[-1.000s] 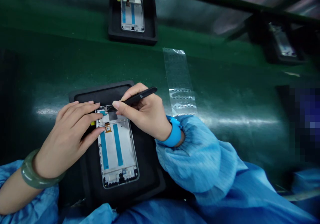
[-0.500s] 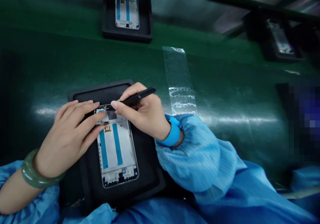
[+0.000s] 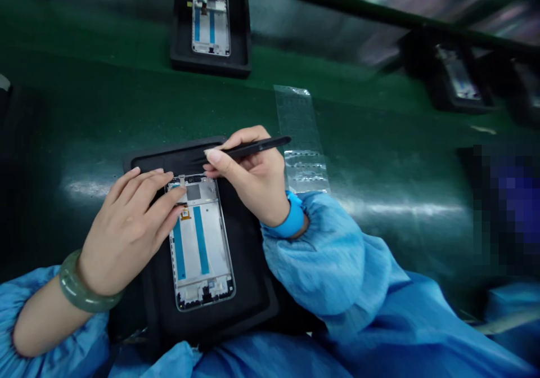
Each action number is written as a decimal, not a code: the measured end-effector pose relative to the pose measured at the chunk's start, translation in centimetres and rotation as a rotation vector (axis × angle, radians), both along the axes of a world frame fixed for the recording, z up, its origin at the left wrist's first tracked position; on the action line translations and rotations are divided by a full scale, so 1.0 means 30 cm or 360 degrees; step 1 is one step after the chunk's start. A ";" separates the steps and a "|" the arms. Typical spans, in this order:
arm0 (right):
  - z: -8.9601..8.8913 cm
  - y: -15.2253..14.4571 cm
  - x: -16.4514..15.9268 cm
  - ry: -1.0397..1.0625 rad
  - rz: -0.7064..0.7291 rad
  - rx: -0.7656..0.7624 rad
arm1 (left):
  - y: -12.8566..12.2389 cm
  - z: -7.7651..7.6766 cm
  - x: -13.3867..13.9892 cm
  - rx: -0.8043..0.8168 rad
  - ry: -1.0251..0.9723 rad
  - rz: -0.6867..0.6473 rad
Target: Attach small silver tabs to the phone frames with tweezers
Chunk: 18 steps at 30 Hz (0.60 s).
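On a black foam tray (image 3: 253, 305) lies an opened phone frame (image 3: 215, 237), silver inside, with two blue strips and a small orange flex connector (image 3: 185, 214). My left hand (image 3: 130, 215) rests over its upper left corner, fingers stretched out, with index finger and thumb touching the frame beside the connector. In my right hand (image 3: 257, 181) is a pair of black tweezers (image 3: 261, 145), held like a pen above the frame's top edge. Their tips point left and are blurred against the dark tray.
A clear plastic strip (image 3: 297, 119) lies on the green work surface (image 3: 379, 158) beyond my right hand. Farther back, another black tray (image 3: 238, 63) holds a similar phone frame (image 3: 211, 26). More trays (image 3: 464, 105) with frames stand at the far right.
My right hand with the tweezers has lifted off the phone's top edge and moved up and right. My left hand stays at the upper left corner. The view has shifted slightly.
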State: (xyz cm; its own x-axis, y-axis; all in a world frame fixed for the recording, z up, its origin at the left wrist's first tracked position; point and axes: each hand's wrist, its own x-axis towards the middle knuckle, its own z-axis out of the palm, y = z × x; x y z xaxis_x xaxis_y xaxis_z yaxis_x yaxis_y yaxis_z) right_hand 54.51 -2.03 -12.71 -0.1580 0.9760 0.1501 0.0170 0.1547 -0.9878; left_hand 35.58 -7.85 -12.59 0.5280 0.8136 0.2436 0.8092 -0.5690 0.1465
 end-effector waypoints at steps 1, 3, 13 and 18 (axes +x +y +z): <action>0.002 0.006 -0.004 0.0025 0.0005 -0.0030 | 0.000 -0.004 0.001 0.0000 -0.0006 0.0010; 0.007 0.016 -0.012 0.0009 0.0061 -0.0041 | 0.001 -0.012 0.002 0.0000 -0.0027 0.0025; -0.002 0.017 -0.009 -0.0212 0.0274 0.0164 | -0.002 -0.015 0.005 0.0001 -0.0031 0.0045; 0.012 0.009 -0.013 -0.0371 0.0283 0.0290 | -0.002 -0.019 0.004 0.0003 -0.0048 0.0046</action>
State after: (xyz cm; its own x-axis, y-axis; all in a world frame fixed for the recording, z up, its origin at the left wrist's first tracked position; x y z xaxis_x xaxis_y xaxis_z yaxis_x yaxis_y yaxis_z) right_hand 54.11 -1.77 -12.34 -0.3736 0.8906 0.2592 0.1961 0.3490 -0.9164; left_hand 35.69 -7.92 -13.16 0.4967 0.8278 0.2609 0.8205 -0.5459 0.1699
